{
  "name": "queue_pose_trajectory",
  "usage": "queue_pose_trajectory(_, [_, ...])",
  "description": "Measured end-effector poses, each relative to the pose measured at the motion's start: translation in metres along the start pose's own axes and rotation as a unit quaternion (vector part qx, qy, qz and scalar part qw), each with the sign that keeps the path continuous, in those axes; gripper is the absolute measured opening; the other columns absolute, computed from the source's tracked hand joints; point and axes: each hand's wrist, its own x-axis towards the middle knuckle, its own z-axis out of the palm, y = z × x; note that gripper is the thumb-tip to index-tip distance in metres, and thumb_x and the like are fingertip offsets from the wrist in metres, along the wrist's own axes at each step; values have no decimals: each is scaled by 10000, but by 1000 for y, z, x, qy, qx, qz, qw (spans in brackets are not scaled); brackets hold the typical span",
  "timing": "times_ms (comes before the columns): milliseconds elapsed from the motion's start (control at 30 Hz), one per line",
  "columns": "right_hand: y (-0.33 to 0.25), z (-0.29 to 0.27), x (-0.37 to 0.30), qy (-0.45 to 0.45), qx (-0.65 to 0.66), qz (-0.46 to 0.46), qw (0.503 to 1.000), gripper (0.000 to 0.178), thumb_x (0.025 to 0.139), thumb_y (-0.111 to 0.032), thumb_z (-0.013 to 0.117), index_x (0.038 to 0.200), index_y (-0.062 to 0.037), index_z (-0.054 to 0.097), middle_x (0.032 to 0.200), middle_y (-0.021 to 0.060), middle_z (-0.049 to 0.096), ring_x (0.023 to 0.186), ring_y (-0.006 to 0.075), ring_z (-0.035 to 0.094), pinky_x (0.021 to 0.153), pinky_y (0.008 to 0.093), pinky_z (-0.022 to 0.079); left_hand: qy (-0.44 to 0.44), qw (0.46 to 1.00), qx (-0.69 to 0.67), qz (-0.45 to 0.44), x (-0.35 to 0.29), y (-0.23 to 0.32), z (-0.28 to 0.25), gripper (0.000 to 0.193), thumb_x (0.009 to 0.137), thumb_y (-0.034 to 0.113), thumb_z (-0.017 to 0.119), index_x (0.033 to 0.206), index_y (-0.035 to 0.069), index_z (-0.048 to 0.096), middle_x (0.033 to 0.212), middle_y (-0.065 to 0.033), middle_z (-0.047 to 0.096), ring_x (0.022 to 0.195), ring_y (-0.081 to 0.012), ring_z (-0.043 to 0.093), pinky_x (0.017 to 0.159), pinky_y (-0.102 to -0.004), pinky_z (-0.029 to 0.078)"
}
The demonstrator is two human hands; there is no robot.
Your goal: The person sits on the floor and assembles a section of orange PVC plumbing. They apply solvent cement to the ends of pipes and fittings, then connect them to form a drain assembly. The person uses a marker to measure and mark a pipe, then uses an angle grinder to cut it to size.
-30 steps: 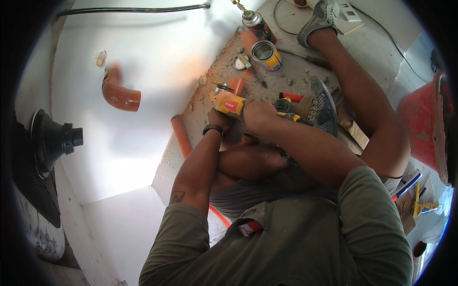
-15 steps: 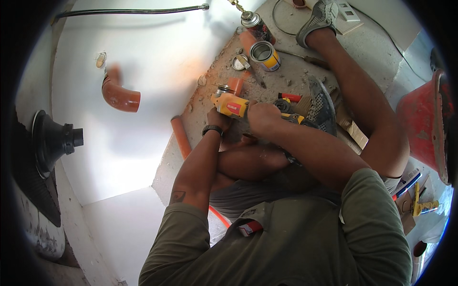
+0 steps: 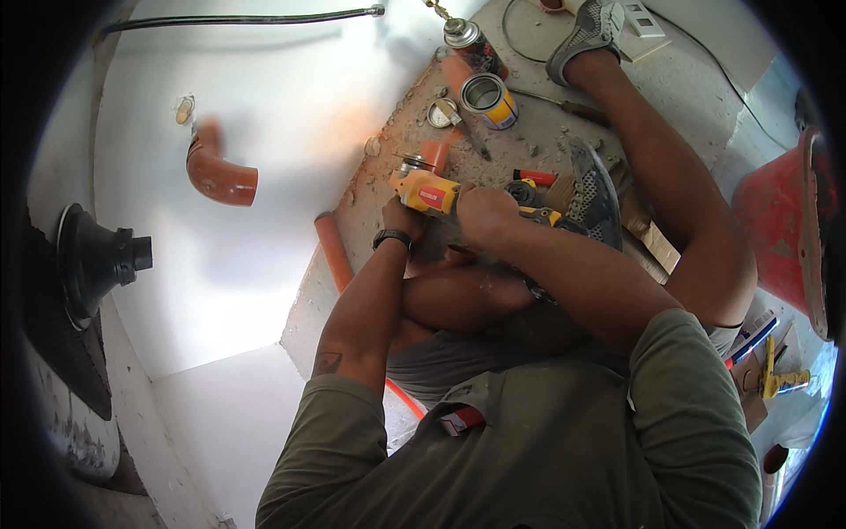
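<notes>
A yellow angle grinder (image 3: 429, 193) is held low over the floor in front of my crossed leg. My right hand (image 3: 487, 216) wraps round its body, the fingers closed. My left hand (image 3: 401, 217), below a dark wristband, is closed against the underside of the grinder's head, its fingertips largely hidden by the tool. The grinder's metal disc (image 3: 409, 160) lies beside a short orange pipe piece (image 3: 435, 153); whether they touch I cannot tell. Behind my right hand, part of another yellow-and-black tool (image 3: 539, 214) shows near my shoe.
On the dusty floor stand an open can (image 3: 490, 100) and a spray can (image 3: 472, 44), with a brush (image 3: 465, 125) nearby. An orange pipe (image 3: 332, 251) leans left of my arm. An orange elbow (image 3: 222, 175) juts from the white wall. A red bucket (image 3: 777, 227) stands right.
Both hands and the grinder hold almost the same place. The whole view has shifted very slightly.
</notes>
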Motion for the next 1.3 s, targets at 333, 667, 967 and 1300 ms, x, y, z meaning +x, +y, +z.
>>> queue_pose_trajectory(333, [2,-5,-5,-12,-5,6,1000,642,783,-166,788,1309,40,486,1164,193,701,1087,297,706,899,382,570,-21,998,-4,-66,3,-2,2,517,733,459,731,1131,131,697,1073,-145,726,1052,-376,665,906,-436,544])
queue_pose_trajectory(667, [8,-4,-10,-6,-13,-4,1000,547,841,-177,728,1286,44,499,1157,182,712,1086,285,710,900,379,565,-11,996,-46,-70,-3,11,-9,547,735,426,756,1168,104,665,1077,-185,721,1055,-400,664,902,-435,545])
queue_pose_trajectory(967, [9,-2,-7,-7,-13,-6,1000,528,842,-151,710,1285,43,498,1143,189,713,1067,297,716,884,390,572,22,992,-92,-83,-10,28,-19,399,780,270,797,1106,58,708,1040,-214,738,1012,-379,703,881,-433,557])
queue_pose_trajectory(1300, [10,-7,-14,-19,-15,6,1000,543,862,-195,717,1309,32,509,1190,172,704,1100,267,707,899,374,563,18,993,-91,-79,-10,26,-18,455,750,288,801,1125,60,681,1041,-198,739,1025,-372,699,885,-420,557])
